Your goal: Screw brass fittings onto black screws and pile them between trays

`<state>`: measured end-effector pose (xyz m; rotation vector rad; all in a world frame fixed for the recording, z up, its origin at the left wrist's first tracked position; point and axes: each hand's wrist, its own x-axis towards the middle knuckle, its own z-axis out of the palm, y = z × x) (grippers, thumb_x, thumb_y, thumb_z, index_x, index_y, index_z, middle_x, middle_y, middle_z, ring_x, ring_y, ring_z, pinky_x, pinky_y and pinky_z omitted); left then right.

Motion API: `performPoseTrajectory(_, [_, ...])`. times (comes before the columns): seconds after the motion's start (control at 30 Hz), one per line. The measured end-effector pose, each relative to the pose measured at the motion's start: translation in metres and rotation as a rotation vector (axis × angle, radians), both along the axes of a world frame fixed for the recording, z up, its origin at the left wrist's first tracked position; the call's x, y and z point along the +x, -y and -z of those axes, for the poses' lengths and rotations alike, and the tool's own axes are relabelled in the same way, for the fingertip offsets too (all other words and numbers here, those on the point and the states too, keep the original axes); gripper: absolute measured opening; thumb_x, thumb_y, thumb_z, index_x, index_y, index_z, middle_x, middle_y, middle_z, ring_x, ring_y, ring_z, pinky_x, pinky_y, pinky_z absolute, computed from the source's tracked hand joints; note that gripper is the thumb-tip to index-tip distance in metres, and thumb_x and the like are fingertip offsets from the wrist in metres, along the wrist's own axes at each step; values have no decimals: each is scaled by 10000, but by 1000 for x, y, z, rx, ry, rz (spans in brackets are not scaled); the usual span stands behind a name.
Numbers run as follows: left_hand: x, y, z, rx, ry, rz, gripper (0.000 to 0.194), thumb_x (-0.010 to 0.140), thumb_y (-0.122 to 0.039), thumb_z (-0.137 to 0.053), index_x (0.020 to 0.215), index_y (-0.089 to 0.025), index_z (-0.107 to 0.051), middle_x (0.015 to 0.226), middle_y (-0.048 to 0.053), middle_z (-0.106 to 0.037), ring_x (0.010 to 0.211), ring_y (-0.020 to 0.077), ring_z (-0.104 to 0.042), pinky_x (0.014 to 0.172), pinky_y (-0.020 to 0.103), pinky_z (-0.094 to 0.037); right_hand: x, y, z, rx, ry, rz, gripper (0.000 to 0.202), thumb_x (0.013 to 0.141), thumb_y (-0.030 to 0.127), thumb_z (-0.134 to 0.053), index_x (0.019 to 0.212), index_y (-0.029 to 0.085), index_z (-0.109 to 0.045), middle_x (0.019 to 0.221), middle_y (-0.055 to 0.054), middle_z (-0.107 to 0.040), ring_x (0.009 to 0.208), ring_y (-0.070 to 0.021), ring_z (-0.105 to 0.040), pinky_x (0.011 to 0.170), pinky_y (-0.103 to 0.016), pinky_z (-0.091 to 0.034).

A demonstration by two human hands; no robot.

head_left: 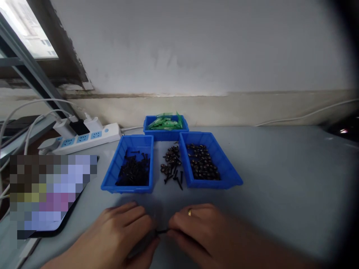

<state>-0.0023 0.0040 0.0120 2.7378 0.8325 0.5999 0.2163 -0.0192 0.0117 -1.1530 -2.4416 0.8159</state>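
Observation:
Low in the view, my left hand (123, 228) and my right hand (196, 229) meet across a short black screw (162, 231). Both hands are closed, with the fingertips at its two ends; the ends themselves are mostly hidden. Just beyond the hands lies a loose pile of dark screws and small brownish metal pieces (171, 160). Left of the pile stands a blue bin (127, 189) holding black screws (134, 170). On the right, another blue bin (215, 184) holds many small rounded dark metal pieces (203, 162).
A third blue bin (166, 135) with green plastic pieces (165, 122) stands against the wall. At left are a white power strip (84, 142) with plugged-in chargers and cables, and a device with a blurred screen (53, 194). A white cable (305, 114) runs along the wall at right.

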Motion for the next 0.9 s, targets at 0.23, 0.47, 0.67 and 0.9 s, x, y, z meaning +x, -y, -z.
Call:
performPoseTrajectory(0.23, [-5, 3, 7, 52, -6, -2, 213, 943, -199, -397, 780, -234, -528, 626, -37, -588, 542, 135, -595, 450, 245, -446, -2, -2, 2, 5, 31, -9, 108, 888, 141, -583, 798, 163, -638, 750, 7, -654, 674, -127, -608, 623, -233, -397])
performPoseTrajectory(0.47, [-3, -1, 6, 150, 76, 68, 213, 1013, -266, -360, 840, -254, -483, 649, -58, -610, 590, 119, -628, 527, 231, -478, -3, -5, 3, -44, 35, -86, 136, 927, 173, -538, 875, 150, -661, 822, -20, -680, 719, -132, -618, 639, -226, -402])
performPoseTrajectory(0.67, [-10, 3, 7, 147, 65, 47, 173, 986, -222, -396, 841, -243, -488, 697, -35, -612, 658, 145, -646, 530, 254, -472, -12, -13, 4, -41, -42, -133, 150, 914, 165, -545, 795, 142, -633, 743, -10, -658, 667, -124, -595, 597, -224, -378])
performPoseTrajectory(0.9, [-7, 3, 2, 66, 141, -55, 103, 941, -189, -428, 918, -243, -512, 712, -49, -595, 607, 121, -620, 532, 240, -478, -13, -17, 3, -55, -32, -76, 168, 938, 164, -518, 821, 142, -636, 757, -8, -641, 693, -120, -594, 624, -210, -391])
